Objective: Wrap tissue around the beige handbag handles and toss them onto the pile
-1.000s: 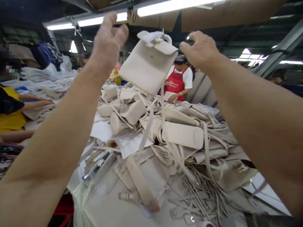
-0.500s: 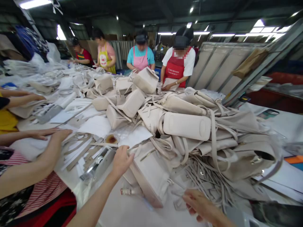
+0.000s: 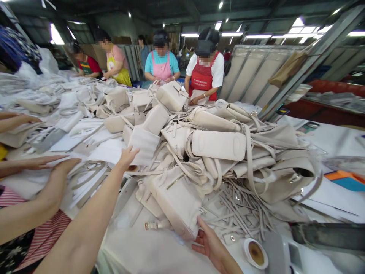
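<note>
My left hand (image 3: pixel 128 158) is stretched forward over the table, its fingers at the lower left edge of a white sheet (image 3: pixel 145 144) that stands tilted against the pile of bags. Close in front of me lies a beige handbag (image 3: pixel 176 201) on its side, its zip facing up. A short strap with a metal buckle (image 3: pixel 152 225) sticks out beside it. My right hand (image 3: pixel 209 241) is at the bag's lower right corner, thumb and fingers apart; whether it presses on the corner I cannot tell.
Beige bags (image 3: pixel 218 144) are heaped across the middle. Loose straps (image 3: pixel 242 209) lie to the right, near a white bowl (image 3: pixel 256 254) of brown stuff. A co-worker's arms (image 3: pixel 45 190) reach in at left; several people work across the table.
My left hand has moved forward from the bag's upper edge to the white sheet, which is now raised. My right hand has moved left to the bag's corner. The view has shifted right.
</note>
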A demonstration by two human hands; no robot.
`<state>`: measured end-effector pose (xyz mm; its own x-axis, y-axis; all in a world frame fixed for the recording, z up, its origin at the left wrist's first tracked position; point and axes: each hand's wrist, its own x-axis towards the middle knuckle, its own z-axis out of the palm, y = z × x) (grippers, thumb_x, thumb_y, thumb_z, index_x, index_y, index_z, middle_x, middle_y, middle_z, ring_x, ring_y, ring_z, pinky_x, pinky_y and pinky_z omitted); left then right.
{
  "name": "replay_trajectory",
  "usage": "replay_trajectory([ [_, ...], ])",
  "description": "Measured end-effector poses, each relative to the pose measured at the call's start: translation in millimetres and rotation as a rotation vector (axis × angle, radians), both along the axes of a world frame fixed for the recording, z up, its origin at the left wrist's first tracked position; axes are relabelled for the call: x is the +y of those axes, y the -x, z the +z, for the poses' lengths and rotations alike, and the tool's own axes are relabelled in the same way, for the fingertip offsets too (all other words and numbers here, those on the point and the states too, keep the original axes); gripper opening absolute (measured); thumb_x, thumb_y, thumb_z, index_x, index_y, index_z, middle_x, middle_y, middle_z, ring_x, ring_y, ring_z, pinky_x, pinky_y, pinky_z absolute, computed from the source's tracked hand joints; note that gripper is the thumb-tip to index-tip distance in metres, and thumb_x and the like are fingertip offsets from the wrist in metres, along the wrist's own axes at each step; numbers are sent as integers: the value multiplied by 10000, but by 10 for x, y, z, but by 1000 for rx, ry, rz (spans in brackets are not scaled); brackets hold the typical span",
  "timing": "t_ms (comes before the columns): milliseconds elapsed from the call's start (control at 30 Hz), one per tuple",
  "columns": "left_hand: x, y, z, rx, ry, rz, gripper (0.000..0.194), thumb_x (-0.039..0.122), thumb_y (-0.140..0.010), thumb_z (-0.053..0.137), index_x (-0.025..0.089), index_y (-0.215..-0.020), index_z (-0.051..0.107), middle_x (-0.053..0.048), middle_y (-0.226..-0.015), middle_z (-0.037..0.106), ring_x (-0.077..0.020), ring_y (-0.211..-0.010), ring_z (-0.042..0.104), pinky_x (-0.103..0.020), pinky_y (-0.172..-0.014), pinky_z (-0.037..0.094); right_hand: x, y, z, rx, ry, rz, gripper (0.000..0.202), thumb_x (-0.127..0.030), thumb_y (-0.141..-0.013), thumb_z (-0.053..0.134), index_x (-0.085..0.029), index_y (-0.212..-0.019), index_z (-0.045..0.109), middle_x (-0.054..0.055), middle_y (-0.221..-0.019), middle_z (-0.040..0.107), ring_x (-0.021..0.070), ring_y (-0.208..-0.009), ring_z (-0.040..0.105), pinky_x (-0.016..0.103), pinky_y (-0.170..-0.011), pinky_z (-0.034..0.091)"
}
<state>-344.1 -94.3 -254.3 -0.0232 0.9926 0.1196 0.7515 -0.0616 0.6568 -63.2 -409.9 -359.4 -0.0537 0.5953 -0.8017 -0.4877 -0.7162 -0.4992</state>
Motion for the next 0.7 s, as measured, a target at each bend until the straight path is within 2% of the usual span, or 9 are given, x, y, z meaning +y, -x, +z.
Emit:
replay_trajectory([
  [100, -31, 129, 117, -22, 0, 57, 473, 372, -809, 563, 74, -1172, 610, -230, -1437, 470, -394, -1403, 334, -545, -1172, 208, 152, 30, 8, -49, -1, -73, 601, -675, -681, 682, -186, -1028, 644, 87, -865, 757, 247, -835, 714, 339, -714, 540],
  [167, -232, 41, 75, -50, 60, -29, 423, 410, -802, 556, 108, -1074, 674, -186, -1306, 603, -371, -1320, 454, -490, -1147, 291, 249, 51, -8, -128, -57, -97, 530, -593, -617, 728, -194, -954, 635, 62, -793, 744, 245, -786, 709, 327, -677, 539],
  [233, -506, -147, -55, -91, 172, -179, 378, 467, -780, 569, 156, -923, 727, -113, -1055, 729, -332, -1104, 619, -431, -1027, 439, 307, 86, -27, -204, -135, -104, 488, -495, -565, 747, -204, -937, 625, 31, -784, 734, 227, -777, 699, 305, -677, 535],
  [267, -650, -254, -138, -115, 226, -245, 375, 492, -762, 587, 172, -887, 737, -86, -979, 750, -317, -1025, 653, -408, -962, 484, 312, 108, -35, -239, -174, -101, 472, -453, -559, 740, -206, -944, 625, 19, -793, 730, 219, -787, 692, 293, -682, 533],
  [333, -922, -442, -305, -163, 313, -331, 382, 488, -697, 659, 181, -907, 748, -67, -961, 766, -303, -961, 674, -377, -880, 519, 266, 143, -48, -326, -239, -69, 440, -404, -567, 714, -199, -948, 633, 9, -793, 721, 216, -790, 676, 284, -664, 527],
  [433, -1269, -584, -485, -227, 407, -399, 379, 432, -654, 686, 168, -918, 751, -52, -915, 773, -297, -883, 690, -364, -792, 536, 75, 87, -49, -479, -273, 22, 337, -401, -595, 683, -197, -861, 644, 2, -702, 685, 217, -688, 645, 291, -570, 502],
  [533, -1589, -575, -571, -272, 418, -405, 347, 412, -682, 637, 154, -892, 737, -39, -853, 761, -290, -853, 684, -359, -765, 530, -133, -190, 9, -673, -271, 110, 247, -428, -616, 701, -217, -596, 575, -5, -533, 580, 225, -590, 600, 334, -565, 488],
  [600, -1805, -526, -609, -286, 398, -399, 329, 415, -703, 602, 150, -852, 727, -47, -838, 749, -292, -856, 676, -361, -776, 521, -173, -456, 105, -859, -294, 98, 282, -440, -646, 705, -233, -557, 537, 25, -596, 598, 273, -731, 626, 391, -705, 499],
  [700, -2114, -419, -676, -315, 366, -405, 340, 406, -711, 580, 144, -867, 732, -69, -914, 748, -300, -928, 672, -367, -854, 503, 13, -818, 338, -1093, -388, 22, 218, -416, -695, 664, -245, -822, 621, 99, -1033, 671, 333, -1145, 547, 445, -994, 399],
])
